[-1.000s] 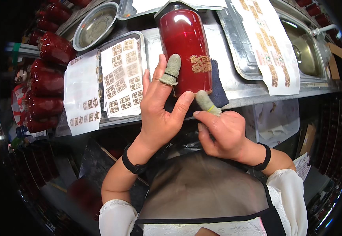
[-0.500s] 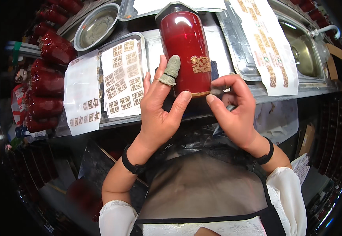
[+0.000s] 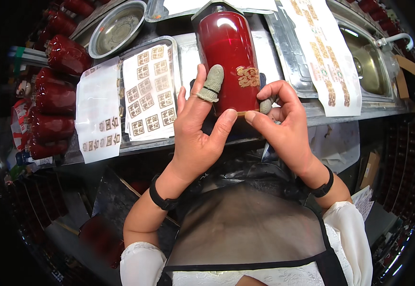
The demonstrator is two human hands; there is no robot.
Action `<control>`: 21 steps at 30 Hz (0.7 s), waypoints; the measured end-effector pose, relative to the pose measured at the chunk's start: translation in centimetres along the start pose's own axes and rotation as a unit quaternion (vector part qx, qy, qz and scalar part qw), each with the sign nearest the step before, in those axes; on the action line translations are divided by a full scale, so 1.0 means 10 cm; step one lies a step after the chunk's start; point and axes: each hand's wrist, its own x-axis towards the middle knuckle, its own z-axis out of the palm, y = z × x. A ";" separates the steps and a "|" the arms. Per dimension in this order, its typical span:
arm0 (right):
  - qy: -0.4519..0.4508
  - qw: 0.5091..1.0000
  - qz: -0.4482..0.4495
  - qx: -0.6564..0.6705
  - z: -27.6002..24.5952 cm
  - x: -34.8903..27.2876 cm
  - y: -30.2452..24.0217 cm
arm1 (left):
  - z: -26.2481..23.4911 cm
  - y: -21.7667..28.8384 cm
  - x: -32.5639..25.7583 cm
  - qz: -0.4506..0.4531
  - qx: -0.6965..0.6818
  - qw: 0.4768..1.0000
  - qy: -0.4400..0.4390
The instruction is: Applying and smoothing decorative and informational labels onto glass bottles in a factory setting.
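The bottle (image 3: 229, 47) is red and lies between the two hands, its bottom end near them. The left hand (image 3: 197, 136) holds its left side. The right hand (image 3: 286, 131) grips the bottom's right corner, near a gold picture (image 3: 248, 76). Paper sheets (image 3: 146, 102) lie left of the left hand.

white sleeves (image 3: 142, 262), black wristbands (image 3: 156, 195), grey finger covers (image 3: 213, 78)

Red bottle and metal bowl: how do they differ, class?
The red bottle is long and deep red; the metal bowl is round, shallow and silvery. The bottle carries a gold ornament; the bowl shows none. The left hand and right hand touch the bottle; neither touches the bowl. Both are shiny.
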 end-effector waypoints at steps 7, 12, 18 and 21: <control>-0.018 0.999 -0.007 0.051 -0.03 0.02 0.06 | 0.01 0.00 -0.03 -0.010 0.003 1.000 0.005; -0.023 0.999 -0.010 0.044 -0.02 0.02 0.06 | 0.01 0.01 -0.02 -0.006 0.007 1.000 0.004; -0.024 0.998 -0.014 0.048 -0.03 0.05 0.05 | 0.03 -0.01 -0.02 -0.010 -0.008 1.000 0.014; -0.016 0.997 0.018 0.067 -0.05 0.04 0.03 | 0.03 -0.01 -0.02 -0.009 -0.006 1.000 0.013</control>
